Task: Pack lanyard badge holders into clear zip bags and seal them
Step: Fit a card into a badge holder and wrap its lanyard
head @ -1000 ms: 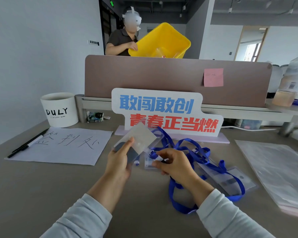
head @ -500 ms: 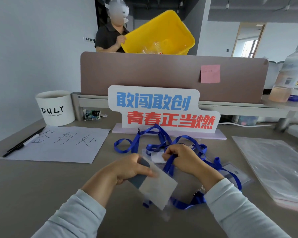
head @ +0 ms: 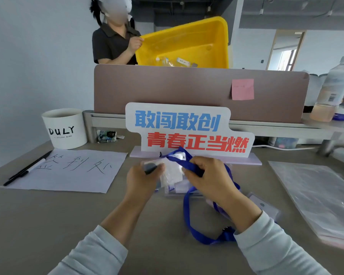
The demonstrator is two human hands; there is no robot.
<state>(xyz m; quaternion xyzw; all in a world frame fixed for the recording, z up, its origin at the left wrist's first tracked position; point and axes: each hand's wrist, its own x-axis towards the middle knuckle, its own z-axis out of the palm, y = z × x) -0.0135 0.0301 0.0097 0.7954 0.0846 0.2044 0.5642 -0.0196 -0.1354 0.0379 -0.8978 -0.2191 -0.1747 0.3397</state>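
My left hand (head: pixel 142 177) grips a clear badge holder (head: pixel 170 173) with a white and dark card inside, held just above the grey desk. My right hand (head: pixel 211 176) pinches the blue lanyard (head: pixel 187 161) bunched against the holder's top. The rest of the lanyard's strap (head: pixel 189 219) loops down over the desk under my right wrist. A second badge holder (head: pixel 264 205) lies flat to the right of my right forearm. A stack of clear zip bags (head: pixel 316 195) lies at the desk's right edge.
A white sheet with handwriting (head: pixel 68 171) and black pens (head: pixel 26 168) lie at left, behind them a white DULY cup (head: pixel 65 129). A sign with Chinese text (head: pixel 187 130) stands before a brown partition (head: pixel 187 90). A person with a yellow bin (head: pixel 187 42) stands beyond. A bottle (head: pixel 333 90) is at right.
My left hand turned the badge holder and lifted it back up toward the sign. My right hand gathered the spread lanyard into a bunch against the holder. The person behind tilted the bin.
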